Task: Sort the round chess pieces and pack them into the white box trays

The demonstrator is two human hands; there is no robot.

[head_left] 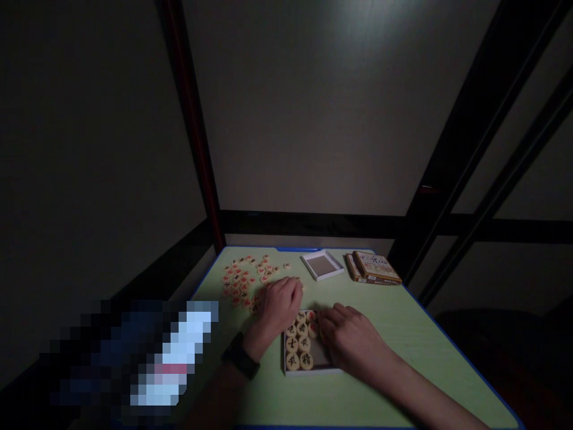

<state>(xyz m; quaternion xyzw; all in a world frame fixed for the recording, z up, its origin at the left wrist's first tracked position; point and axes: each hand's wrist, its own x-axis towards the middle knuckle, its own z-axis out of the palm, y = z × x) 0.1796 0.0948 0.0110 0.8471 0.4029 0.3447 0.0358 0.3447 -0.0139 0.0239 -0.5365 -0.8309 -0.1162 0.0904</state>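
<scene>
My left hand, with a dark watch on its wrist, hovers at the near edge of the loose xiangqi pieces. Its fingers curl downward, and whatever they hold is hidden; a piece shows right by the fingertips. Below it lies an open white-edged box. Round pieces with black characters fill its left two columns, and two red-marked pieces sit to their right. My right hand is over the box's right side, fingers bent together, covering that part; I cannot see what is in them.
An empty white box tray lies at the back of the green table. Two printed flat boxes are stacked at the back right. A pixelated bright patch covers the lower left. Walls stand close behind and to the left.
</scene>
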